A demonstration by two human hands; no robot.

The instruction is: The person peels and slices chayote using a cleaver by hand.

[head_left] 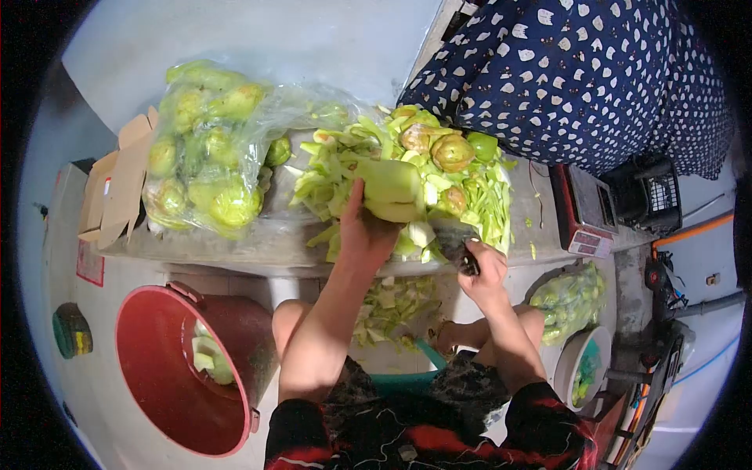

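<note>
My left hand [366, 227] is closed around a large peeled pale-green fruit [384, 188], possibly a green mango, holding it above a heap of green peelings [329, 160]. A wide dark blade, seemingly a knife [452, 239], is in my right hand [487, 270], its fingers wrapped round the black handle. The blade is close to the lower right of the fruit; whether they touch I cannot tell. Several unpeeled, brown-spotted fruits [453, 153] rest on the peelings. To the left, a clear plastic bag [207, 157] bulges with more green fruit.
Below the ledge [235, 254] at left stands a red tub [129, 376] with pale pieces inside. Peelings [395, 301] litter the floor between my legs. A red scale [576, 211], a bag of green pieces [572, 301] and a white bucket [565, 368] are at right. Patterned dark cloth [564, 78] hangs behind.
</note>
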